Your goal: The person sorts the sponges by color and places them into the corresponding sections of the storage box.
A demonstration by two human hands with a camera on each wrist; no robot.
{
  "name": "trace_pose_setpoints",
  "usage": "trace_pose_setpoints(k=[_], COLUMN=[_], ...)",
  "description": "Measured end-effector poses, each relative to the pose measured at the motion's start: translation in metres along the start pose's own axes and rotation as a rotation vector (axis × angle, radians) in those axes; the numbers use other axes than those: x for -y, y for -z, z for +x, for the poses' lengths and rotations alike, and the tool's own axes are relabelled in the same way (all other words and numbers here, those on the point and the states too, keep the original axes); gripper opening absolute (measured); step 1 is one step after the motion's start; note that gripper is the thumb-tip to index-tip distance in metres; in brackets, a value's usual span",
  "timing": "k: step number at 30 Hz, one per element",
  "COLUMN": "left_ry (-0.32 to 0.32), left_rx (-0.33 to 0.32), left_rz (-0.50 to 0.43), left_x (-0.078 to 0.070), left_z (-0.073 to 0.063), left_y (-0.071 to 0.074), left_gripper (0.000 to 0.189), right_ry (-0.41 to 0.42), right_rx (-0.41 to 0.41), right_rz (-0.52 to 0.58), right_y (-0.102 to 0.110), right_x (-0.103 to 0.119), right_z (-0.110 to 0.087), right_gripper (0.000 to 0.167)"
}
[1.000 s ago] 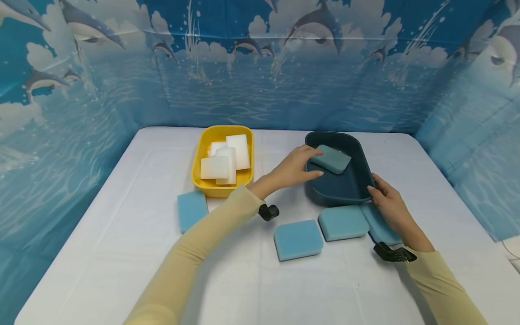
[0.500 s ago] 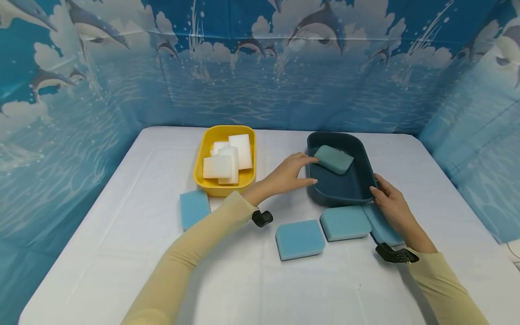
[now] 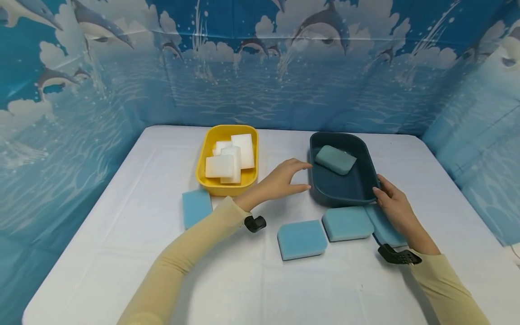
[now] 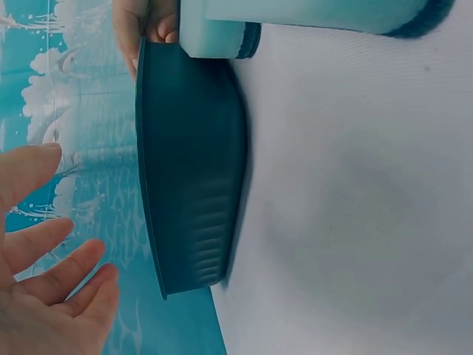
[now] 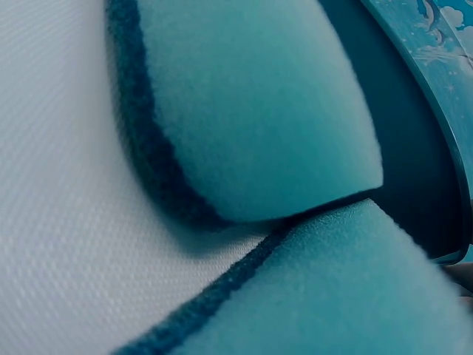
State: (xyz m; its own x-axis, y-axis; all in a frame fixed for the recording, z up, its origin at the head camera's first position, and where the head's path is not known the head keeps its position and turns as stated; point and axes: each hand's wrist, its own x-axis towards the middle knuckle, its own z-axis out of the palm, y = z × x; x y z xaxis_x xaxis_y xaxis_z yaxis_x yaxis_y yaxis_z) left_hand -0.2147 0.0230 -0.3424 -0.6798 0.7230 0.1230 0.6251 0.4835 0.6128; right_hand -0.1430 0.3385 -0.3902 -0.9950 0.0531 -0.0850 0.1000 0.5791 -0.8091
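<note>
My left hand (image 3: 280, 180) hovers beside the left wall of a dark blue plastic bin (image 3: 343, 201), its fingers and thumb spread and holding nothing. Inside the bin, toward its back left, lies a blue sponge (image 3: 336, 160). At the bin's front right corner, my right hand (image 3: 395, 207) grips the rim between thumb and fingers. In the left wrist view the bin's ribbed side (image 4: 196, 170) stands past the left fingers (image 4: 66, 266). Two sponges lie close before the bin: one in the middle (image 3: 348, 224), another (image 3: 386, 225) partly under the right hand.
A further blue sponge (image 3: 302, 240) lies nearer the front, and one more (image 3: 197, 207) is partly hidden by the left sleeve. A yellow bin (image 3: 227, 191) at back left holds several white sponges (image 3: 219, 167). A dolphin-print sheet (image 3: 260, 99) hangs behind the white table.
My left hand has drawn back leftward from over the dark bin, away from the sponge lying in it. The right hand keeps its grip on the rim.
</note>
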Motion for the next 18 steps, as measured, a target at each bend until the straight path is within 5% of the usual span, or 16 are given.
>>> trace_pose_setpoints(k=[18], left_ry=[0.029], left_rx=[-0.002], left_rz=[-0.043], left_x=[0.019], left_z=[-0.033], left_y=[-0.003], left_gripper=[0.054], right_ry=[0.004], right_rx=[0.001], right_rz=[0.016], right_y=[-0.001], right_x=[0.002], right_z=[-0.003], right_gripper=[0.065])
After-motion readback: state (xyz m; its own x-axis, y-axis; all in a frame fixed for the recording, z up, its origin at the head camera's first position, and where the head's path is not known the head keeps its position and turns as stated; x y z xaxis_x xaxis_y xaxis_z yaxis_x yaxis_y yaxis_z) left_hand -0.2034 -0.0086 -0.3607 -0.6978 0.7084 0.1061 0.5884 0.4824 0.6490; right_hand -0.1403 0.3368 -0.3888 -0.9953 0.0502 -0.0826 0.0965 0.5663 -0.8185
